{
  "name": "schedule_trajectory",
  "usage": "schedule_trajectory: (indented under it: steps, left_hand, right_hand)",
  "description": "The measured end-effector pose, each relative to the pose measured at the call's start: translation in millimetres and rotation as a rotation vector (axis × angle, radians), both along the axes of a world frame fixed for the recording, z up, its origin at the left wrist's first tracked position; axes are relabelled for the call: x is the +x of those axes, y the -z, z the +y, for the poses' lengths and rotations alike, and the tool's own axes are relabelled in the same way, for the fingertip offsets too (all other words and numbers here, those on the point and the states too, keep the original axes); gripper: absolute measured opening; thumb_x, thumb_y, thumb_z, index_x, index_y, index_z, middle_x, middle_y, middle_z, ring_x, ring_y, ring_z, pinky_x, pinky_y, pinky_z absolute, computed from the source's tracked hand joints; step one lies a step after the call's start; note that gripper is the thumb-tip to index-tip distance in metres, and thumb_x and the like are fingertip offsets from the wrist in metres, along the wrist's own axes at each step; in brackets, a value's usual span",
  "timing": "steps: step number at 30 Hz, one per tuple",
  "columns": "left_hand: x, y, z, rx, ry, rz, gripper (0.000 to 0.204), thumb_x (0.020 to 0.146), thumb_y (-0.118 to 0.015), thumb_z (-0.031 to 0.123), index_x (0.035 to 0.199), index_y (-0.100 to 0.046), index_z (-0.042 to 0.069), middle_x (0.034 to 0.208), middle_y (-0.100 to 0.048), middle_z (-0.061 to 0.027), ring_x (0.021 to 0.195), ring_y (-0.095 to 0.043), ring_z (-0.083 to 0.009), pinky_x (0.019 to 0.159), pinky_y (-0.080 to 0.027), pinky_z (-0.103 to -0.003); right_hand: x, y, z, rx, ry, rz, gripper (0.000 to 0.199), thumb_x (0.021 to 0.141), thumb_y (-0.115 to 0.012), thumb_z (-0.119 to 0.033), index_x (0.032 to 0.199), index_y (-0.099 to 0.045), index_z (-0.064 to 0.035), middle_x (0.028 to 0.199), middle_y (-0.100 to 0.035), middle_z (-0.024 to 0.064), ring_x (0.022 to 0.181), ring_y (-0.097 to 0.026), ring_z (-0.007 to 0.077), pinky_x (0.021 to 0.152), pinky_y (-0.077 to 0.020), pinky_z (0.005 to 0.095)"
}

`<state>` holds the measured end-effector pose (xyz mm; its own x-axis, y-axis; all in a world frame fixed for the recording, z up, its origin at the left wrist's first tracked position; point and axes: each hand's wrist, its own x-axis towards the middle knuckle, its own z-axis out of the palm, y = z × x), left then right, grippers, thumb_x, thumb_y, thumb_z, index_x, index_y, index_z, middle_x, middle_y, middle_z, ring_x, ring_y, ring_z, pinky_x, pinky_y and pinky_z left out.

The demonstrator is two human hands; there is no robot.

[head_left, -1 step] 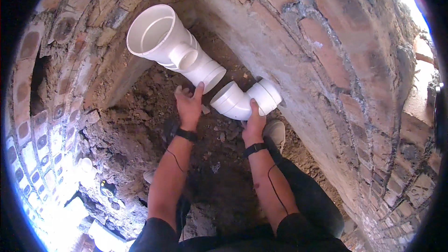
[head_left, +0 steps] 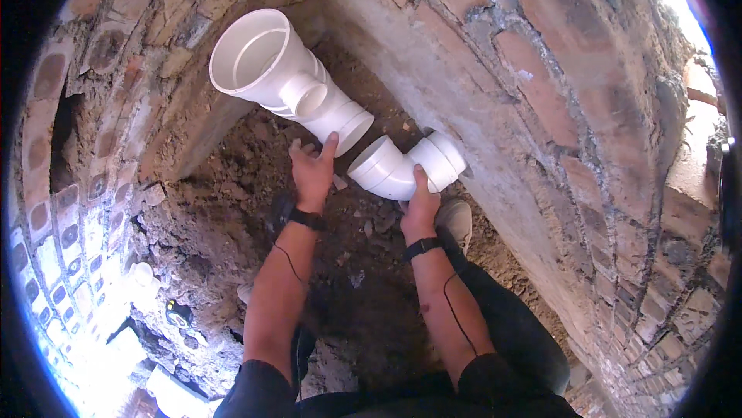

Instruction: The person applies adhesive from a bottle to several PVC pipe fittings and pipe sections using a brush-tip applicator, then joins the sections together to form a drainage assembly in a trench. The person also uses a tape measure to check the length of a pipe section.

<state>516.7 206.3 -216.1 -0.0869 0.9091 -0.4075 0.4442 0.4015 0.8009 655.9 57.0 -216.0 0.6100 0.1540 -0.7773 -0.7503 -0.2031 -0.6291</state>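
A large white plastic pipe tee lies tilted toward the far corner, its wide mouth up and left, with a short round side branch. My left hand grips its narrow lower end, thumb on the rim and fingers curled against the underside, partly hidden. To the right, a white pipe elbow joins a pipe end at the wall. My right hand is closed on that elbow, thumb on top, with the other fingers mostly hidden beneath. A small gap separates the elbow's open mouth from the tee's lower end.
A plastered wall runs close along the right, with brickwork above it. Another brick wall stands at left. Loose soil and stones cover the ground. More white pipe lies at lower left. My shoe rests near my right hand.
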Motion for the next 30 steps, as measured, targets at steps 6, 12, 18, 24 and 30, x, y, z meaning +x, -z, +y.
schedule_trajectory:
  steps: [6, 12, 18, 24, 30]
  left_hand:
    - [19.8, 0.6, 22.8, -0.196, 0.084, -0.269, 0.1, 0.078, -0.086, 0.046, 0.135, -0.039, -0.022, 0.125, -0.064, -0.027, 0.111, -0.065, -0.0302, 0.096, -0.05, -0.037]
    - [35.3, 12.6, 32.1, -0.214, -0.125, -0.203, 0.105, 0.07, -0.091, 0.044, 0.136, -0.039, -0.019, 0.13, -0.06, -0.0263, 0.117, -0.061, -0.0312, 0.101, -0.048, -0.038]
    - [32.8, 15.6, 36.2, -0.191, -0.115, -0.179, 0.11, 0.065, -0.093, 0.039, 0.142, -0.035, -0.013, 0.134, -0.057, -0.0243, 0.121, -0.059, -0.0332, 0.104, -0.047, -0.041]
    - [31.9, 18.7, 18.9, -0.093, -0.18, -0.257, 0.103, 0.07, -0.089, 0.035, 0.145, -0.035, -0.011, 0.138, -0.054, -0.0269, 0.124, -0.057, -0.0353, 0.106, -0.044, -0.042]
    - [43.5, 34.9, 16.2, -0.034, -0.216, -0.187, 0.115, 0.071, -0.089, 0.038, 0.15, -0.023, -0.012, 0.139, -0.049, -0.0329, 0.126, -0.054, -0.0386, 0.108, -0.043, -0.042]
  right_hand:
    - [1.6, -8.7, 1.7, -0.038, -0.066, 0.024, 0.06, 0.086, -0.077, -0.046, 0.132, -0.057, -0.0137, 0.125, -0.064, 0.0026, 0.112, -0.062, 0.0216, 0.084, -0.0485, 0.0439]
    - [3.5, 9.1, -4.4, 0.029, -0.062, 0.023, 0.062, 0.086, -0.077, -0.047, 0.135, -0.055, -0.0144, 0.129, -0.063, 0.0042, 0.115, -0.061, 0.0237, 0.088, -0.0481, 0.046]
    - [2.4, 5.4, -2.2, 0.019, -0.085, 0.013, 0.066, 0.086, -0.076, -0.048, 0.137, -0.052, -0.0134, 0.13, -0.062, 0.0049, 0.117, -0.06, 0.0254, 0.093, -0.046, 0.0502]
    - [0.7, -4.3, -1.1, -0.011, -0.083, 0.029, 0.067, 0.085, -0.075, -0.051, 0.136, -0.053, -0.0143, 0.128, -0.062, 0.0041, 0.115, -0.06, 0.0236, 0.09, -0.046, 0.0466]
    - [3.4, 0.8, -1.7, -0.006, -0.115, 0.023, 0.064, 0.085, -0.074, -0.053, 0.135, -0.055, -0.0177, 0.127, -0.063, 0.003, 0.114, -0.059, 0.0225, 0.089, -0.0455, 0.0466]
